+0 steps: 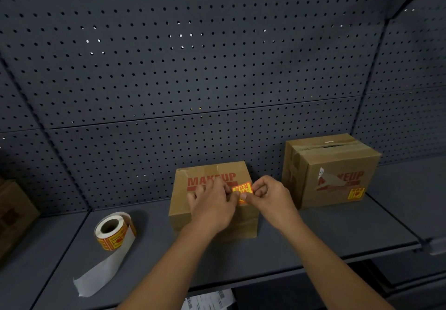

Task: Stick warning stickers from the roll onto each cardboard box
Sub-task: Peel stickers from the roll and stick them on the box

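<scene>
Warning sticker (242,189) pinched between curled fingers of left hand (212,204) and right hand (271,198), held against cardboard box (207,173), sticker roll (113,232) laid at eight o'clock

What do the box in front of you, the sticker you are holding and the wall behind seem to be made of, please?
The box looks like plain brown cardboard, matte, with creased edges and printed red lettering. The sticker seems to be printed paper, orange and yellow; plastic film cannot be ruled out. The wall looks like dark grey painted metal, matte, punched with even rows of round holes.
</scene>
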Available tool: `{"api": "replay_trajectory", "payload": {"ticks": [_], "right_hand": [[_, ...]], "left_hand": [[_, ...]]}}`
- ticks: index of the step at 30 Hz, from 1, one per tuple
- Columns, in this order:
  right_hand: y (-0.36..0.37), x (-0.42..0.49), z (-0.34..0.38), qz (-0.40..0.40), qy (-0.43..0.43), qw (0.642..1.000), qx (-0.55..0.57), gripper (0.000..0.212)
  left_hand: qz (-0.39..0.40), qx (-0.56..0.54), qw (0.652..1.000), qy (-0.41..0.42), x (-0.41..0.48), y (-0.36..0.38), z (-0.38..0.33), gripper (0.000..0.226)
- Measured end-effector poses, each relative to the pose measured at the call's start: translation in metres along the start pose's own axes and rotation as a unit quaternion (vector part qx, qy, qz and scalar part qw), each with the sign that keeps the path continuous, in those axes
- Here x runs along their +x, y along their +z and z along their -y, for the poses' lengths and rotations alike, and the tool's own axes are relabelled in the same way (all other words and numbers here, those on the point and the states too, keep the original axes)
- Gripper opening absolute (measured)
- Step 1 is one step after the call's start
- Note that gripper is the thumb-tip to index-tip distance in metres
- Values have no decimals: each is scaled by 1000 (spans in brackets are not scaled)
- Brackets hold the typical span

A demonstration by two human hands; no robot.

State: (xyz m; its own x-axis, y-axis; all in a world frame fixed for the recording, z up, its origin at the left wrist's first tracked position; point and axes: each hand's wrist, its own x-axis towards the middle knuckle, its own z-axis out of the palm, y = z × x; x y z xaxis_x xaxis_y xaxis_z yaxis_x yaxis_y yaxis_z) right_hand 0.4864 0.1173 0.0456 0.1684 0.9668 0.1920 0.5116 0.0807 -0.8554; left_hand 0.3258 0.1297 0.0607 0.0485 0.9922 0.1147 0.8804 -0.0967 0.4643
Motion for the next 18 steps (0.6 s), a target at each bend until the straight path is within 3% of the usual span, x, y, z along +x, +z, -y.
{"api": "replay_trajectory", "payload": {"ticks": [8, 15, 18], "right_hand": [[7, 1, -6, 12, 26, 999, -22, 24], [12, 10, -4, 41, 54, 997, -44, 8], [15, 13, -2, 37, 62, 996, -61, 17]], "left_hand": [[12, -12, 1000, 7, 3, 1, 5, 24], [8, 12, 1000, 6, 6, 1, 0, 19], [-7, 25, 1000, -4, 10, 4, -5, 31]]}}
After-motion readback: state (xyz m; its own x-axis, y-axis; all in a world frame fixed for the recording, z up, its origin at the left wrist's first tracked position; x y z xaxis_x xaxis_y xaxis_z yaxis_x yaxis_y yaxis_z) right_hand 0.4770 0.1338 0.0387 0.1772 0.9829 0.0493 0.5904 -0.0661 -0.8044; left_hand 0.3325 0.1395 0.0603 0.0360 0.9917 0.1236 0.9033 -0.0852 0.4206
